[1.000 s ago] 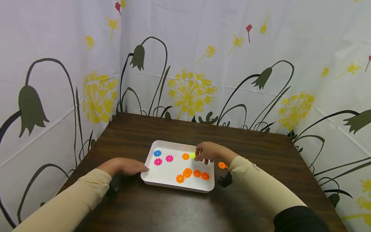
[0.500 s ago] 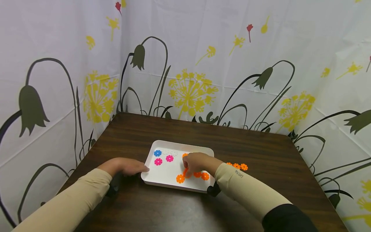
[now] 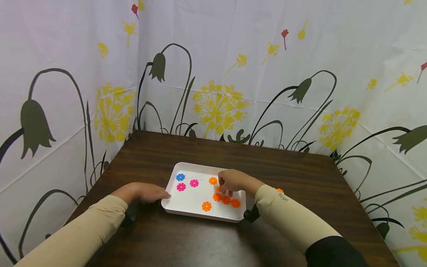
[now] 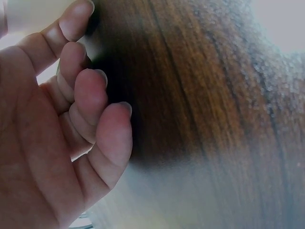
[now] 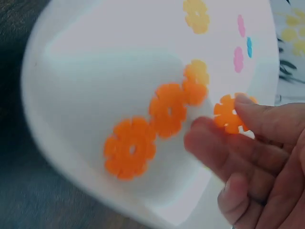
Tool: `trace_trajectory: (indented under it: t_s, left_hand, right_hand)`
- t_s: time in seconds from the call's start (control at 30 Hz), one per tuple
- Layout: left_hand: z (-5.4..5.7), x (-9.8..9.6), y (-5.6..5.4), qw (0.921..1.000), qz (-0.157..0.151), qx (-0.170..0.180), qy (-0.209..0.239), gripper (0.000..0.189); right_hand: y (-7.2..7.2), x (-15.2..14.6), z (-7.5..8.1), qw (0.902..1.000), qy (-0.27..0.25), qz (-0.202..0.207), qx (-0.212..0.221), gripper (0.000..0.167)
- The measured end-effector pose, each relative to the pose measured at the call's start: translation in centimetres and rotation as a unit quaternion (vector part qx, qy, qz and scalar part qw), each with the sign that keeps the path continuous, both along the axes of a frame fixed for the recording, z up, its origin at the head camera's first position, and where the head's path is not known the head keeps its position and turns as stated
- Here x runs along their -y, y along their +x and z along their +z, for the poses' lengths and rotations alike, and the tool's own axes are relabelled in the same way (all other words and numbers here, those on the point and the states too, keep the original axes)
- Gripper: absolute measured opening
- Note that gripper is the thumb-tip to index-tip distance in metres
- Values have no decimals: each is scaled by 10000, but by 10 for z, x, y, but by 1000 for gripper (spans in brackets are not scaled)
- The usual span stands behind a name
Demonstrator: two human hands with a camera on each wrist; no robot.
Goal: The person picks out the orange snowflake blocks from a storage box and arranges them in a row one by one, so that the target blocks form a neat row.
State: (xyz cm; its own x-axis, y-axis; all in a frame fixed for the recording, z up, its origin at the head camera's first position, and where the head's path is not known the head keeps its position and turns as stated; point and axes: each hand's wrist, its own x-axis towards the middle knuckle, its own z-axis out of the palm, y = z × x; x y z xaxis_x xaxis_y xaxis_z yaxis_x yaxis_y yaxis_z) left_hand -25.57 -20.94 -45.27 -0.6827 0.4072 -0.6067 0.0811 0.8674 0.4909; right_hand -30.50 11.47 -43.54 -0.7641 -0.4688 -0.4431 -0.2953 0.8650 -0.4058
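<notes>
My left hand (image 3: pixel 151 192) holds the left edge of a shallow white tray (image 3: pixel 186 210), thumb over the rim. In the left wrist view its fingers (image 4: pixel 114 138) are bent, with the wooden table beyond them. Above the tray's right half, my right hand (image 3: pixel 235 180) pinches an orange notched flower-shaped disc (image 5: pixel 226 114) between thumb and finger. Just below it lies a row of orange discs (image 3: pixel 226 200). Another orange disc (image 3: pixel 206 206) lies apart to their left, and one more orange disc (image 3: pixel 212 180) lies farther back.
Toward the tray's back left are a blue disc (image 3: pixel 180 177), pink discs (image 3: pixel 194 183) and pale white discs (image 3: pixel 199 177). An orange disc (image 3: pixel 280 190) shows on the dark wooden table (image 3: pixel 160 152) behind the right sleeve. A flowered curtain (image 3: pixel 213 74) hangs behind.
My right hand has gone from the tray's back right down to the orange discs, then lifted slightly back and right with one pinched. The left hand has stayed at the tray edge.
</notes>
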Motion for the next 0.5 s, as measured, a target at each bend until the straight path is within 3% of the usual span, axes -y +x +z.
trace_trajectory:
  t_s: [0.2, 0.5]
  left_hand:
    - [1, -1, 0, 10000, 21, 22, 1, 62]
    - [1, -2, 0, 9999, -80, -71, -92, 58]
  right_hand:
    - [-10, -27, 6, 9900, -1066, -654, 644, 17]
    - [-11, -71, 18, 9501, -2521, -1336, 1262, 22]
